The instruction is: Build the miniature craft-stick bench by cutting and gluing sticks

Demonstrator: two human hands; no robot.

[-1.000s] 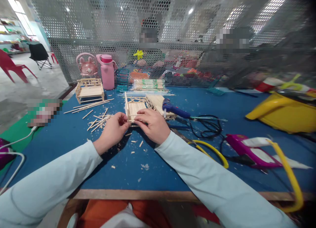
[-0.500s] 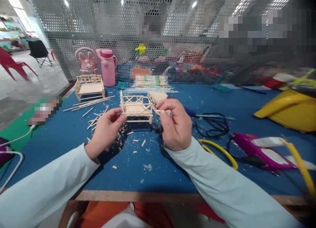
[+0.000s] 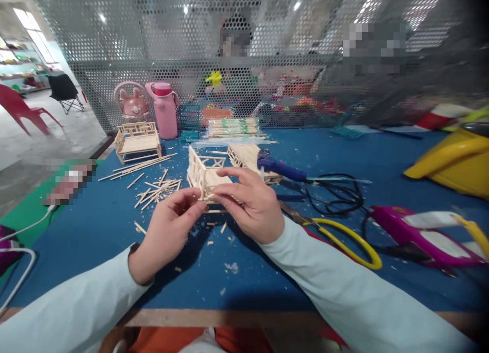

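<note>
A miniature bench [image 3: 197, 172] made of thin wooden sticks is held just above the table, turned with one railed end towards me. My left hand [image 3: 171, 223] is closed, with thumb and fingertips pinching the bench's near lower corner. At that same corner, my right hand [image 3: 248, 202] brings thumb and fingers together around the bench's post and rail. Its fingers cover part of the seat, and any small stick between them is hidden. Behind my right hand lies another stick model [image 3: 246, 154], with a blue glue gun [image 3: 280, 165] by it.
A finished-looking stick bench [image 3: 138, 141] stands at the back left by a pink bottle [image 3: 165, 111]. Loose sticks [image 3: 156, 192] and scraps litter the blue table [image 3: 260, 287]. Yellow-handled cutters [image 3: 344, 236], a black cable [image 3: 332, 195] and a purple tool [image 3: 420, 241] lie at right.
The bench has been turned so its railed end faces me. My right hand has moved left and down from beside the bench, bringing its fingers to the near corner post.
</note>
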